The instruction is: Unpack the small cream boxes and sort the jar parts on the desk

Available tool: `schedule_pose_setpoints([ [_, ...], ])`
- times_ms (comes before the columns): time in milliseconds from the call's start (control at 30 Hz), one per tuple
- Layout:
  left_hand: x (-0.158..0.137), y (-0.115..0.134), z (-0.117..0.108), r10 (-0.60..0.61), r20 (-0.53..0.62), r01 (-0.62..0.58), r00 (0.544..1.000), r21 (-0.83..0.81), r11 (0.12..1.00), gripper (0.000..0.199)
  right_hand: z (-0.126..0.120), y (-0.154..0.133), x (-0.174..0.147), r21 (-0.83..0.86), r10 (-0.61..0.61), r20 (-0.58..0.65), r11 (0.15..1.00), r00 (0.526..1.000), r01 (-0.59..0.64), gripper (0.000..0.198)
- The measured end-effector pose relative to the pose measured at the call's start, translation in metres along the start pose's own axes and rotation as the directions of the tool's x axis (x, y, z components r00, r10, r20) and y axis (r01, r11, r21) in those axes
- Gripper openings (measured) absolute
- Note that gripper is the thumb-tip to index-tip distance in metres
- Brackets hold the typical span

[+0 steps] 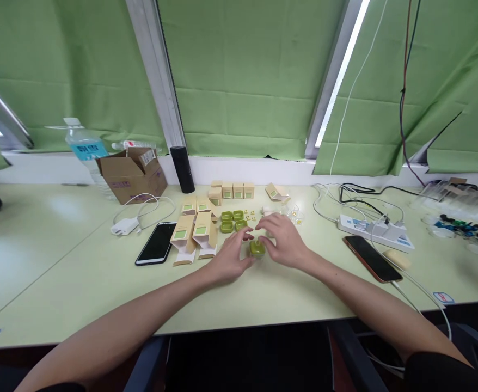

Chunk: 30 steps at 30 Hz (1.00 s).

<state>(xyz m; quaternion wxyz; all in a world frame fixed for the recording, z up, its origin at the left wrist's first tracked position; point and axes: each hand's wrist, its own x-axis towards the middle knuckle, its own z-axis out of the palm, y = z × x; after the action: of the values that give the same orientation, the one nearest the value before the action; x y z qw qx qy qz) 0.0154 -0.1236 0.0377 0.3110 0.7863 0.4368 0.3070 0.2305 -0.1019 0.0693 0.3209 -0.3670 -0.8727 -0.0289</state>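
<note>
A small green square container [257, 249] with a clear lower part stands on the table between my two hands. My left hand [231, 258] curves round its left side, with the thumb against its lower edge. Over its upper right side is my right hand [283, 239], fingers bent and thumb apart from the index finger, with the thumb tip by the top. Just behind lie several green square cups [226, 226] and small yellow pieces [253, 218]. Clear plastic parts [295, 214] sit behind my right hand, partly hidden by it.
Opened cardboard boxes [183, 231] and a phone [156, 243] lie to the left. Small boxes [238, 190] line the back. At right are a power strip [375, 233] with cables and another phone [373, 258]. A brown carton [133, 175] and black cylinder [182, 169] stand at back left.
</note>
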Motion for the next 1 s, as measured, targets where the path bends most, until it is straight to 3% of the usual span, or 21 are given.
schedule_pose_setpoints([
  [100,0.002,-0.003,0.005,-0.027,0.025,0.026,0.999,0.048,0.999,0.073,0.011,-0.011,-0.014,0.009,0.049,0.046,0.999,0.998,-0.049,0.022],
  [333,0.011,-0.008,0.011,-0.009,-0.015,0.010,1.000,0.063,0.998,0.059,0.029,0.002,-0.022,0.063,0.075,0.050,0.995,0.996,-0.079,0.013],
  [500,0.008,-0.005,0.008,-0.022,0.012,0.019,1.000,0.181,0.983,0.076,0.030,0.006,-0.022,0.093,0.054,-0.037,0.994,0.998,-0.050,0.019],
  [767,0.005,-0.016,0.009,0.075,0.060,-0.072,0.995,-0.053,0.996,0.076,0.025,0.000,-0.022,0.213,0.056,0.014,0.975,0.998,-0.058,0.021],
  [1000,0.007,-0.016,0.012,0.045,0.010,-0.045,0.999,-0.011,0.999,0.064,0.024,-0.006,-0.025,0.174,0.169,-0.002,0.971,0.986,-0.166,0.008],
])
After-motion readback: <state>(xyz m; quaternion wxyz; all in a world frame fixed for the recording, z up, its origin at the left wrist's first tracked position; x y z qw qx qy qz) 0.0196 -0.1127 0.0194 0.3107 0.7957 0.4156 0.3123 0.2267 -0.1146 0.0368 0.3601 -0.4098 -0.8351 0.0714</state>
